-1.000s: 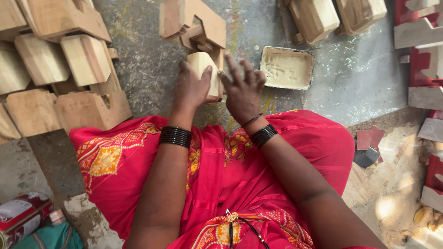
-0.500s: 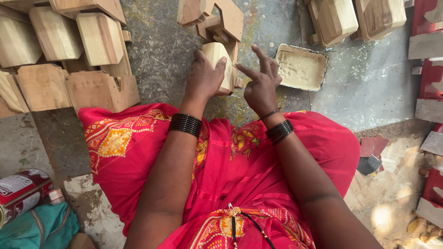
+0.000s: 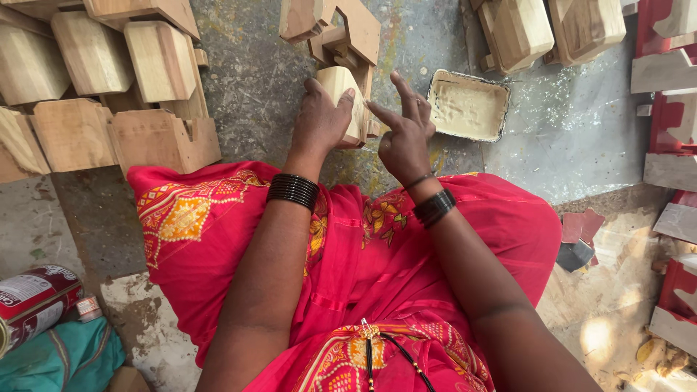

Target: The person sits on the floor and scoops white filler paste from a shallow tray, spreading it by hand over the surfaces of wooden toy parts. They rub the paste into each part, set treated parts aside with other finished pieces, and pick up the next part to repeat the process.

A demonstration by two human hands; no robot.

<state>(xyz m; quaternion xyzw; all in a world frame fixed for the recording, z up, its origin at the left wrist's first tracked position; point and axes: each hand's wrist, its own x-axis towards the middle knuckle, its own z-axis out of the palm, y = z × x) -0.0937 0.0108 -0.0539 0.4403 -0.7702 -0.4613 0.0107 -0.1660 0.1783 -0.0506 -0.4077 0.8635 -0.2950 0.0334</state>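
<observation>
On the concrete floor before the knees, the left hand clasps a pale wooden block, steadying it upright, while the right hand, fingers spread and holding nothing, touches its side, a tray of putty within easy reach.

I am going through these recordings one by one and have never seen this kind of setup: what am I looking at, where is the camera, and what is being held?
There is no machine here. The one camera sits on a person's head and looks down over a red patterned garment at their two bare hands. The left hand has a grip on a pale carved wooden block standing on the grey stained floor. The right hand is beside the block with fingers spread; whether it touches is unclear. Nearby lie a shallow rectangular tray of cream paste, stacks of bare wooden blocks and red painted pieces.
</observation>
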